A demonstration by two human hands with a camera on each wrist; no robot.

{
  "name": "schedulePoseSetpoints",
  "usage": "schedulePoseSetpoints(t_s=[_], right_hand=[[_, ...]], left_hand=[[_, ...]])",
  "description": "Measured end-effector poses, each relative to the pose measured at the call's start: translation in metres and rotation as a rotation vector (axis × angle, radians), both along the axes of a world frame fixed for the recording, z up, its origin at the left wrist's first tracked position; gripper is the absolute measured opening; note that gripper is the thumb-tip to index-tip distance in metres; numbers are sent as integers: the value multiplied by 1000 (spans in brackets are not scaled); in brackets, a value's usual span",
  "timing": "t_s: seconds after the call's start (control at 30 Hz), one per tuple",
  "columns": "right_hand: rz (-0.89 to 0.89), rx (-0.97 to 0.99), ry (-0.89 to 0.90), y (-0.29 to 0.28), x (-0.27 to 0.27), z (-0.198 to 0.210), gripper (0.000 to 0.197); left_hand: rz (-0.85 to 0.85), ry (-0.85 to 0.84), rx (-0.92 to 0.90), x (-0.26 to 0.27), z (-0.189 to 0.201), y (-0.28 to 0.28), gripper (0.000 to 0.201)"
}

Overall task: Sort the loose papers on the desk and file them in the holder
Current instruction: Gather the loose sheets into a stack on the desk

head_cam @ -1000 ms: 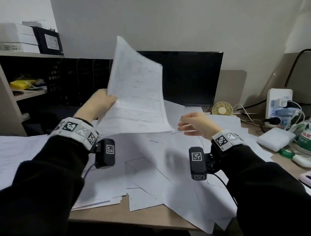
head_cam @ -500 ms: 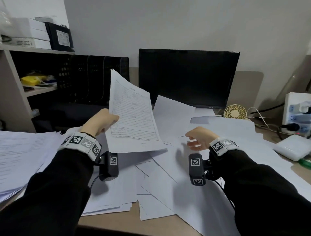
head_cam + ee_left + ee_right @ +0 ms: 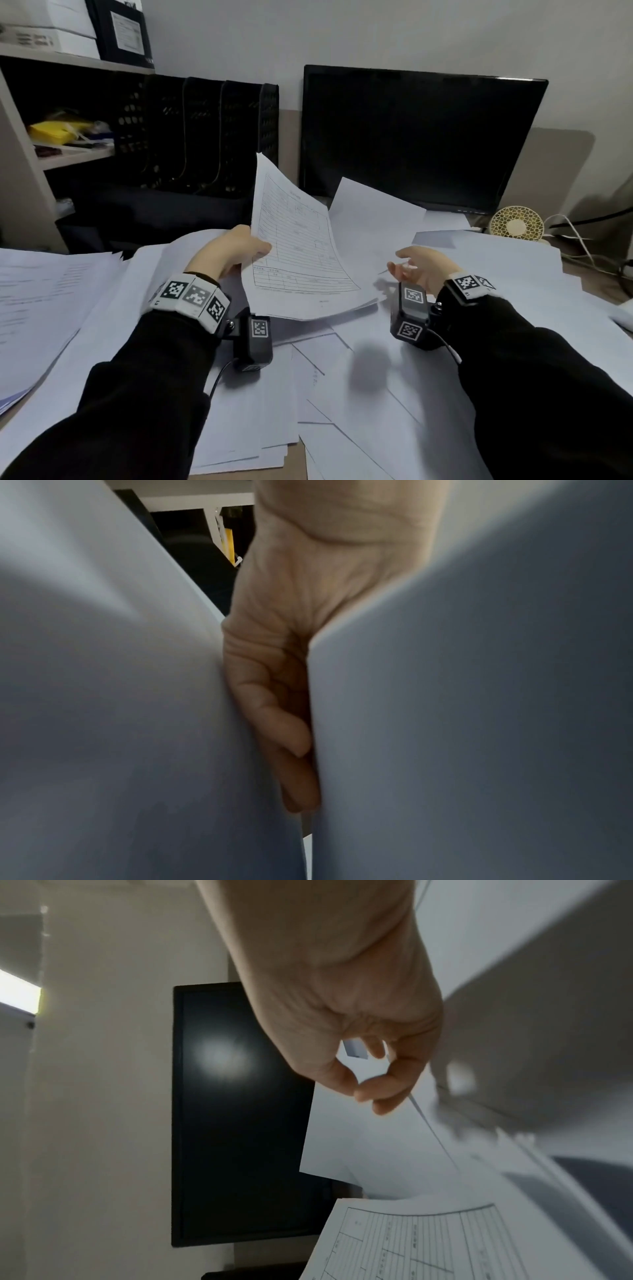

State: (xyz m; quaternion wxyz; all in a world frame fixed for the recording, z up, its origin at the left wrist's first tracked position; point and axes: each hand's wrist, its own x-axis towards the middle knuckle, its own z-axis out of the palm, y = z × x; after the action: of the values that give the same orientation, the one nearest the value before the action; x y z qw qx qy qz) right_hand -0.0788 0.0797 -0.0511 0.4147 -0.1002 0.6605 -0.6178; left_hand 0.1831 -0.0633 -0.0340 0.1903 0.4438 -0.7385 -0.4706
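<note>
My left hand (image 3: pixel 236 250) grips a thin stack of printed forms (image 3: pixel 298 253) by its left edge, tilted up above the desk. In the left wrist view its fingers (image 3: pixel 274 696) curl against the stack's underside (image 3: pixel 479 723). My right hand (image 3: pixel 411 267) hovers just right of the stack over loose white sheets (image 3: pixel 376 377), fingers loosely curled. In the right wrist view its thumb and forefinger tips (image 3: pixel 359 1088) nearly meet with nothing seen between them; the forms (image 3: pixel 428 1245) lie below. The black mesh file holder (image 3: pixel 205 137) stands at the back left.
A dark monitor (image 3: pixel 418 137) stands behind the papers. One blank sheet (image 3: pixel 373 212) leans up in front of it. Another paper pile (image 3: pixel 41 301) lies at the left. A shelf unit (image 3: pixel 20 154) rises far left; a small fan (image 3: pixel 515 226) and cables sit back right.
My left hand has lowered the stack from high in front of the monitor to just above the desk. My right hand has stayed over the loose sheets.
</note>
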Motion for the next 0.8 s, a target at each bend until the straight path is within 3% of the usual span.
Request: schedulePoseSetpoints(t_s=[0.2,0.4,0.6,0.7,0.8], right_hand=[[-17,-32,-33,-21,-8,-12,25],[1,124,272,-43,-11,-12,29],[-167,-347,461,-26,-4,36,24],[-93,-483,673,-15,16,58,21],[36,-465,907,-6,37,61,5]], left_hand=[[-20,32,21,-2,-4,-3,19],[-35,39,2,-2,-5,-3,30],[-44,52,23,-2,-4,-2,33],[-61,45,39,-6,-1,5,29],[-106,25,51,-13,3,14,30]])
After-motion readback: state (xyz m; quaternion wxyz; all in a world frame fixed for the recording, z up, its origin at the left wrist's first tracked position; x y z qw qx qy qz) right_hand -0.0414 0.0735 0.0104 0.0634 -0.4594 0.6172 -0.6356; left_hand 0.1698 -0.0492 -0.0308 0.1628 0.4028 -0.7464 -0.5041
